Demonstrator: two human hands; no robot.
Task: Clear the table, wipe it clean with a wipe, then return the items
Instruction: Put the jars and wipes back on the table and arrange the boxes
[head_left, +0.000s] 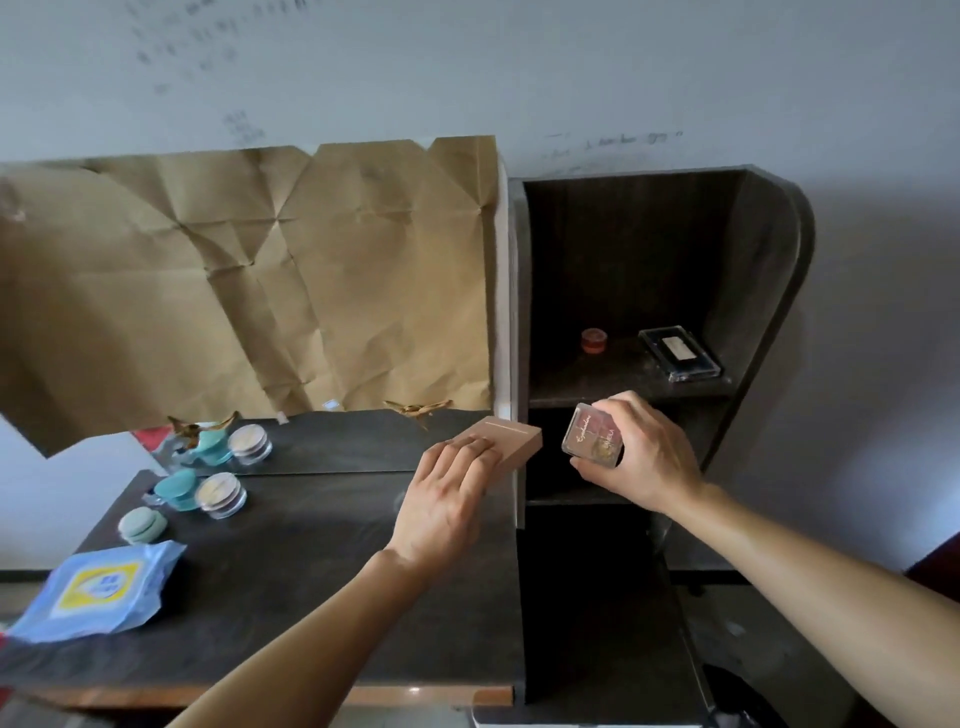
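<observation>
Left hand (447, 499), arm extended forward, grips a flat brown box (511, 439) over the right rear corner of the dark table (311, 571), fingers laid along its top. Right hand (644, 457), palm down, pinches a clear eyeshadow palette (595, 441) before the dark shelf unit (769, 260). The wipes pack (98, 587) lies at the table's left.

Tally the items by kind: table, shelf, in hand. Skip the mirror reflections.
Round containers: 4 (teal jar, clear jar, grey-green compact, red jar)
Flat cases: 3 (brown box, eyeshadow palette, clear case)
Wipes pack: 1
Total: 8
</observation>
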